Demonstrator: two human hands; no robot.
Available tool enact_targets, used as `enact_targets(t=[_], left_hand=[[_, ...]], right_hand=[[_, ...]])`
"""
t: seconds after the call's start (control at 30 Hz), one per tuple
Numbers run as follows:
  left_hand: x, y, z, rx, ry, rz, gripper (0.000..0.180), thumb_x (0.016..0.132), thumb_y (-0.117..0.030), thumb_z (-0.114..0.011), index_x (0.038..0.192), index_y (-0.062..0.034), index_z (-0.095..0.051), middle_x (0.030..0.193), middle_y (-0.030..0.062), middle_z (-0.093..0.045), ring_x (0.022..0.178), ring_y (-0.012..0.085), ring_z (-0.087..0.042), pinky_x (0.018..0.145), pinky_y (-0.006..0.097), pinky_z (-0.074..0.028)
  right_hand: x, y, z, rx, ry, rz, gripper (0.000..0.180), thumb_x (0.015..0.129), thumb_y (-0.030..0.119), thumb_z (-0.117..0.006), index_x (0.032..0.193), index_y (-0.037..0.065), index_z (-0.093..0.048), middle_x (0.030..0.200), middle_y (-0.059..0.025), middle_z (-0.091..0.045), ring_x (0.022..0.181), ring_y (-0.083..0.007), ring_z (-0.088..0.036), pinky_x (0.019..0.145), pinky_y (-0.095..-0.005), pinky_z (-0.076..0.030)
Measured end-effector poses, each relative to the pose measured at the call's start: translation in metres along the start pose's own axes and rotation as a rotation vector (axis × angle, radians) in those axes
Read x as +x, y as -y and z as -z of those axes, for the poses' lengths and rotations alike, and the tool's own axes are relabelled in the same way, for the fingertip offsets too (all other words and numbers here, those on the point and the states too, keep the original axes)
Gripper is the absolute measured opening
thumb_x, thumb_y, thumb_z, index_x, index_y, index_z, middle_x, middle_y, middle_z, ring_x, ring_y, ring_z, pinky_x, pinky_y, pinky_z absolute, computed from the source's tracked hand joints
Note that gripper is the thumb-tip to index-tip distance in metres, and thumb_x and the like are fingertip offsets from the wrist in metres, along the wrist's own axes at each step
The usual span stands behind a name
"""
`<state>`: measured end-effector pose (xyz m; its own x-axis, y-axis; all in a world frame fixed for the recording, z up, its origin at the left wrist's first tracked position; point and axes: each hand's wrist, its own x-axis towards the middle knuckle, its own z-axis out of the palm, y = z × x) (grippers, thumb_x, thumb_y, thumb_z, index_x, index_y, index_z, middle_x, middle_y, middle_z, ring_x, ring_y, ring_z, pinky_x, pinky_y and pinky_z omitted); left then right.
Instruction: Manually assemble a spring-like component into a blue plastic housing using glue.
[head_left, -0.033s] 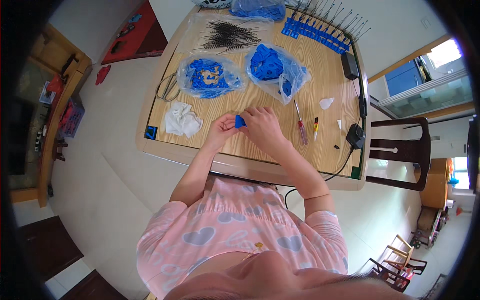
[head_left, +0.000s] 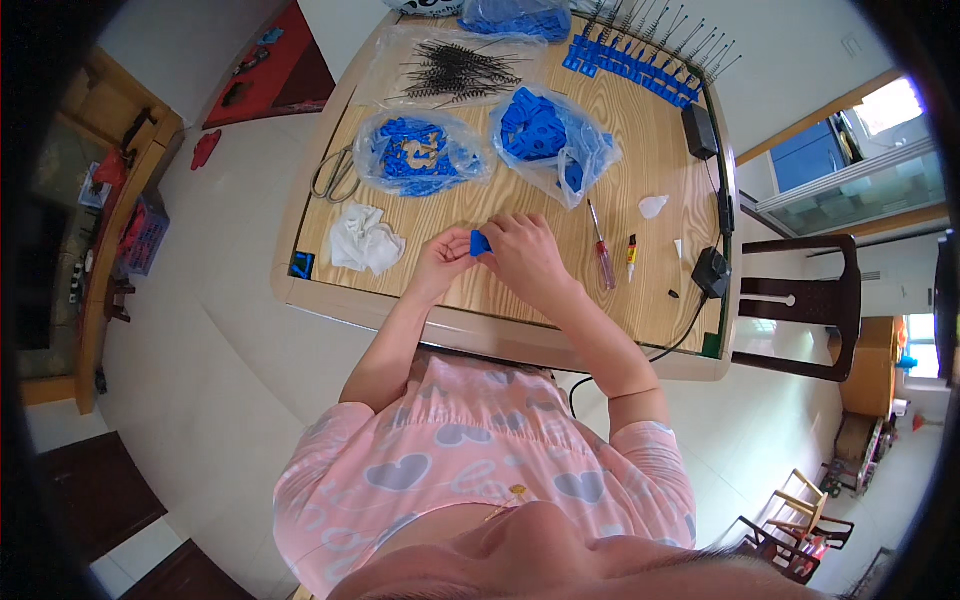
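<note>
Near the front of the table, both hands meet around a small blue plastic piece (head_left: 480, 243). My left hand (head_left: 446, 262) pinches it from the left side. Curled over its right side are the fingers of my right hand (head_left: 525, 255), which hide much of the piece. Beyond my hands lie two clear bags: one (head_left: 470, 165) with small blue parts and some tan bits, the other (head_left: 540, 135) with larger blue parts. A crumpled white cloth (head_left: 366, 240) rests left of my left hand. To the right of my right hand is a screwdriver (head_left: 603, 250) with a red handle.
A small yellow-and-black tube (head_left: 631, 258) lies by the screwdriver. Scissors (head_left: 335, 176) are at the left edge, black coil springs (head_left: 460, 72) on a plastic sheet behind. Blue pieces with upright springs (head_left: 635, 72) line the far right. A black adapter (head_left: 711, 270) trails a cable.
</note>
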<state>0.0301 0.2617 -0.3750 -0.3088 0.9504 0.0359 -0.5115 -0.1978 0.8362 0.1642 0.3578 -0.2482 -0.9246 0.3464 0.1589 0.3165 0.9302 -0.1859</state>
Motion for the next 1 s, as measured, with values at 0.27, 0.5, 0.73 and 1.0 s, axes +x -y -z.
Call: enact_targets(t=[0.27,0.5,0.73,1.0], left_hand=[[0.0002,-0.0026,-0.0015,0.005,0.016,-0.007,0.028,0.082,0.01,-0.06,0.108,-0.0015,-0.056,0.106,0.0068,-0.064,0.1,0.0132,-0.061,0.088,0.027,-0.05],[-0.0003,-0.0019,0.0,-0.008,0.016,-0.009,0.027,0.083,0.01,-0.059,0.108,-0.0013,-0.056,0.107,0.0075,-0.064,0.1,0.0139,-0.062,0.087,0.028,-0.05],[-0.0006,-0.0029,-0.0015,-0.006,0.011,-0.018,0.027,0.084,0.009,-0.059,0.109,-0.0012,-0.056,0.108,0.0079,-0.063,0.1,0.0145,-0.062,0.087,0.029,-0.051],[-0.0002,-0.0007,0.0007,-0.007,0.012,-0.019,0.027,0.083,0.009,-0.059,0.108,-0.0013,-0.056,0.107,0.0081,-0.064,0.1,0.0146,-0.061,0.087,0.029,-0.051]], right_hand=[[0.0002,-0.0004,-0.0016,0.006,-0.069,0.028,0.022,0.073,0.02,-0.069,0.087,0.006,-0.061,0.087,-0.0079,-0.061,0.087,-0.025,-0.059,0.078,-0.0384,-0.042],[0.0009,0.0014,-0.0007,-0.003,0.0,0.003,0.031,0.071,0.021,-0.073,0.095,0.006,-0.059,0.095,-0.0082,-0.062,0.093,-0.0254,-0.059,0.084,-0.0392,-0.041],[0.0002,-0.0019,-0.0063,-0.021,-0.125,0.077,0.02,0.073,0.02,-0.067,0.084,0.005,-0.061,0.084,-0.0081,-0.061,0.085,-0.0246,-0.06,0.075,-0.0383,-0.043],[0.0011,-0.0012,-0.0043,0.001,-0.112,0.071,0.021,0.074,0.022,-0.067,0.086,0.006,-0.06,0.084,-0.0075,-0.061,0.085,-0.024,-0.06,0.076,-0.0385,-0.042]])
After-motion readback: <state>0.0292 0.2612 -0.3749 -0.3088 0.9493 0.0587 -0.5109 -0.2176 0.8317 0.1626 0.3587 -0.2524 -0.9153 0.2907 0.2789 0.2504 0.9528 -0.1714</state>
